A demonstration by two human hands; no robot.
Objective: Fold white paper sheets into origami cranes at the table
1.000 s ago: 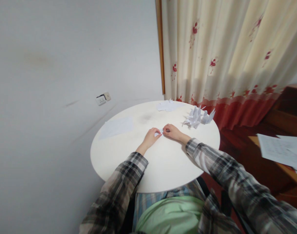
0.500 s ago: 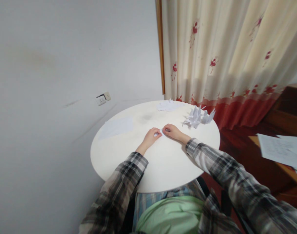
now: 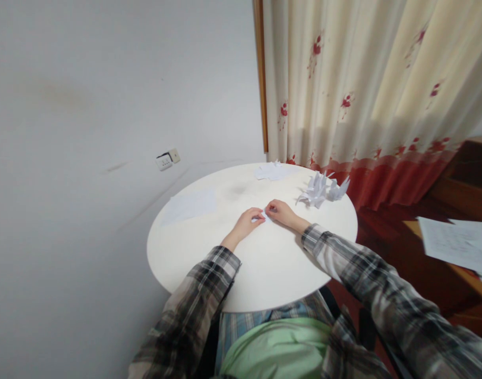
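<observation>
A small folded piece of white paper (image 3: 264,213) is held low over the middle of the round white table (image 3: 260,273). My left hand (image 3: 248,221) pinches its left side between thumb and fingers. From the right, my right hand (image 3: 279,210) grips the other side with bent fingers. Much of the paper is covered by the fingers, so its folded shape cannot be made out. A pile of folded white paper pieces (image 3: 316,190) with pointed tips stands to the right, beyond my right hand.
Flat white sheets (image 3: 191,204) lie at the table's left. More paper (image 3: 273,171) is at the far edge. A wall with a socket (image 3: 164,161) borders the left; a flowered curtain (image 3: 343,79) hangs behind. Written sheets (image 3: 454,242) rest on wooden furniture at right.
Both hands have shifted very slightly to the right, and the fingers have changed position a little around the small paper. The other papers have stayed in place.
</observation>
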